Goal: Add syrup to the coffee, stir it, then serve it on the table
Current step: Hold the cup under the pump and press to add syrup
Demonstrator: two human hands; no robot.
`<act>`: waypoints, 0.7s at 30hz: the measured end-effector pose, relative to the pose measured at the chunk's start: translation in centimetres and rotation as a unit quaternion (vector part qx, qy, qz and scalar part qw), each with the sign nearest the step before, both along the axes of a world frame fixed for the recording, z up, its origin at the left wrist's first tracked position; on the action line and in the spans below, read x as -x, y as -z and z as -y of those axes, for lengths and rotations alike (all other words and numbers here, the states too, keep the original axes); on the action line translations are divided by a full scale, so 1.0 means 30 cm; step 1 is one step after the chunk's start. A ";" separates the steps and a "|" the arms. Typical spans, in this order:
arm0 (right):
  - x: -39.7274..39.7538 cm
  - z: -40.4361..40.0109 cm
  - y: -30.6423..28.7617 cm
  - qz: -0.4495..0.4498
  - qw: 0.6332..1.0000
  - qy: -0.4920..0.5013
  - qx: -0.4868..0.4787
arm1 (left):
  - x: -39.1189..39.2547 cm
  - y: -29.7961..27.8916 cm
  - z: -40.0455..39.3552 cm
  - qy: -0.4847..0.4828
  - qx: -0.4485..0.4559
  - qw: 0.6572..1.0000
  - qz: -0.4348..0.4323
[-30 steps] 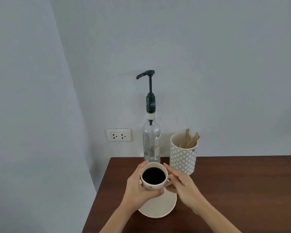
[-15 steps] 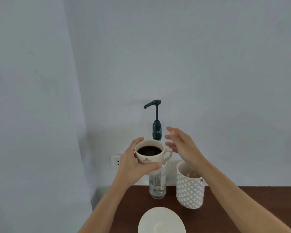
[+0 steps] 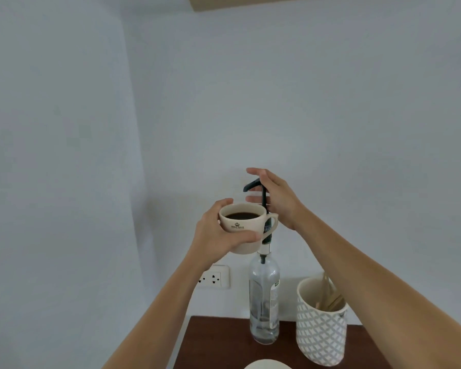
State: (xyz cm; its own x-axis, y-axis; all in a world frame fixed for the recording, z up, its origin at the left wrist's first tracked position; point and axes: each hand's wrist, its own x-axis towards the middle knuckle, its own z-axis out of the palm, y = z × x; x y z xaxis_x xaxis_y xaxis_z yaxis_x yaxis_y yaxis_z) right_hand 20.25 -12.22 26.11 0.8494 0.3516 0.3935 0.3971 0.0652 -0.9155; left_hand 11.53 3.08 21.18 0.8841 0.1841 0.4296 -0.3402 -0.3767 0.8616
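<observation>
My left hand (image 3: pixel 214 237) is shut round a cream cup (image 3: pixel 244 231) of black coffee and holds it in the air, its rim just below the dark spout of the syrup pump (image 3: pixel 250 185). The cup's handle points right and hides part of the pump neck. The clear glass syrup bottle (image 3: pixel 264 302) stands on the table under the cup. My right hand (image 3: pixel 278 199) is at the pump head, thumb above the spout and fingers spread behind the stem, not closed round it.
A white patterned holder (image 3: pixel 321 331) with wooden stirrers stands right of the bottle on the dark wooden table (image 3: pixel 218 344). The rim of a white saucer (image 3: pixel 266 365) shows at the bottom edge. A wall socket (image 3: pixel 214 276) sits left of the bottle.
My left hand lifted the cup off the saucer up to the pump spout. My right hand let go of the cup and rose to the pump head.
</observation>
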 end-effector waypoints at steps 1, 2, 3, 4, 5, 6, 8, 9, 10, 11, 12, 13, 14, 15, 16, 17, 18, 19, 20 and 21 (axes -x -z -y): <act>-0.008 -0.004 0.006 -0.002 1.000 -0.002 -0.011 | -0.006 -0.005 -0.002 0.001 0.004 1.000 -0.002; -0.015 -0.008 0.011 -0.001 1.000 -0.006 -0.024 | -0.011 -0.010 -0.003 0.002 0.006 1.000 -0.004; -0.020 -0.010 0.015 0.002 0.999 -0.011 -0.036 | -0.016 -0.014 -0.005 0.003 0.008 1.000 -0.004; -0.023 -0.013 0.017 0.007 0.999 -0.016 -0.046 | -0.021 -0.018 -0.006 0.005 0.008 1.000 -0.004; -0.027 -0.013 0.018 0.011 0.998 -0.022 -0.052 | -0.024 -0.020 -0.007 0.008 0.006 1.000 -0.004; -0.031 -0.013 0.019 0.015 0.998 -0.028 -0.056 | -0.027 -0.022 -0.008 0.010 0.004 1.000 -0.004; -0.041 -0.011 0.020 0.024 0.998 -0.034 -0.054 | -0.033 -0.026 -0.008 0.011 0.001 1.000 -0.008; -0.044 -0.011 0.020 0.030 0.997 -0.038 -0.054 | -0.035 -0.028 -0.007 0.011 0.000 1.000 -0.010; -0.047 -0.011 0.020 0.034 0.997 -0.041 -0.055 | -0.038 -0.030 -0.006 0.011 -0.002 1.000 -0.011; -0.049 -0.010 0.019 0.037 0.997 -0.044 -0.056 | -0.042 -0.032 -0.005 0.011 -0.003 1.000 -0.012; -0.052 -0.010 0.020 0.037 0.997 -0.047 -0.057 | -0.045 -0.034 -0.004 0.010 -0.003 1.000 -0.013; -0.053 -0.009 0.020 0.035 0.996 -0.049 -0.059 | -0.048 -0.035 -0.003 0.009 -0.004 1.000 -0.013; -0.054 -0.008 0.021 0.033 0.996 -0.050 -0.061 | -0.051 -0.037 -0.003 0.007 -0.005 1.000 -0.013; -0.055 -0.007 0.022 0.030 0.996 -0.052 -0.065 | -0.054 -0.037 -0.002 0.007 -0.005 1.000 -0.013; -0.057 -0.006 0.023 0.027 0.996 -0.053 -0.068 | -0.057 -0.038 -0.002 0.008 -0.006 1.000 -0.014; -0.059 -0.006 0.022 0.026 0.996 -0.056 -0.070 | -0.060 -0.038 -0.001 0.008 -0.005 1.000 -0.015; -0.060 -0.006 0.022 0.025 0.996 -0.058 -0.070 | -0.062 -0.037 -0.002 0.008 -0.004 1.000 -0.016; -0.061 -0.007 0.021 0.026 0.995 -0.059 -0.070 | -0.064 -0.037 -0.002 0.009 -0.003 1.000 -0.017; -0.062 -0.008 0.020 0.027 0.995 -0.060 -0.070 | -0.066 -0.037 -0.003 0.010 -0.002 1.000 -0.018; -0.063 -0.008 0.020 0.027 0.995 -0.061 -0.070 | -0.067 -0.038 -0.003 0.012 -0.001 1.000 -0.019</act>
State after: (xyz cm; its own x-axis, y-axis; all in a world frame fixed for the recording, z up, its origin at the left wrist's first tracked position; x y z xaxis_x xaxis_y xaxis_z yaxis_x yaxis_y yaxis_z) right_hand 22.14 -11.96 25.51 0.7800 0.3891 0.4901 0.4269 0.2418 -0.8714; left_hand 13.54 3.18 22.31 0.9035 0.1625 0.3967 -0.3165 -0.3711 0.8730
